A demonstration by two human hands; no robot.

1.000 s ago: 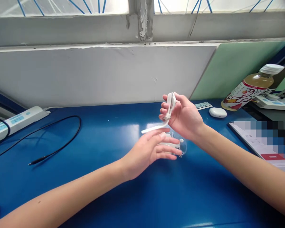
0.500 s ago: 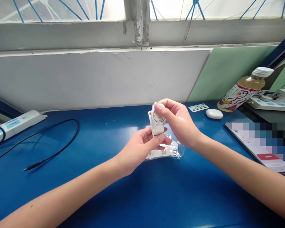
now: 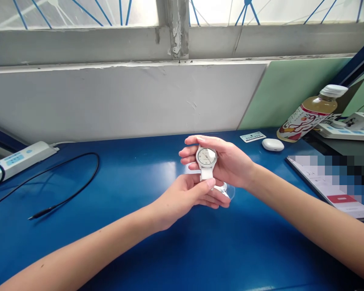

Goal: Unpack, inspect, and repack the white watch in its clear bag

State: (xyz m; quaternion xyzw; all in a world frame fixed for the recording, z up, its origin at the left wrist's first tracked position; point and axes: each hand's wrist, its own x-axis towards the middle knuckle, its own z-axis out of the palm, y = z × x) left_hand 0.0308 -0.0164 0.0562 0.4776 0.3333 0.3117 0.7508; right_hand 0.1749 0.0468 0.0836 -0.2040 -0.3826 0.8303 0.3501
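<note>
White watch (image 3: 206,157): between the two hands, dial facing the wearer, over the blue table (image 3: 133,250).
Left hand (image 3: 186,198): at seven o'clock from the dial, grasping the lower strap (image 3: 206,174) – thumb across its front, other fingers beneath.
Right hand (image 3: 233,161): at three o'clock, palm turned up, fingers loosely curled about the case; whether they press on it, I cannot tell.
Good hold: steady pressure on the strap only, thumb off the glass, right palm close underneath as a cradle.
Likely slip: smooth strap, narrow contact – a tilt toward nine o'clock would leave the case less supported.
Clear packet (image 3: 229,192): five o'clock from the dial, mostly hidden by the left fingers; best not to snag it.
Surroundings: white case (image 3: 273,144) near three o'clock, card (image 3: 252,137) at two, black cable (image 3: 92,173) toward nine, all well apart.
</note>
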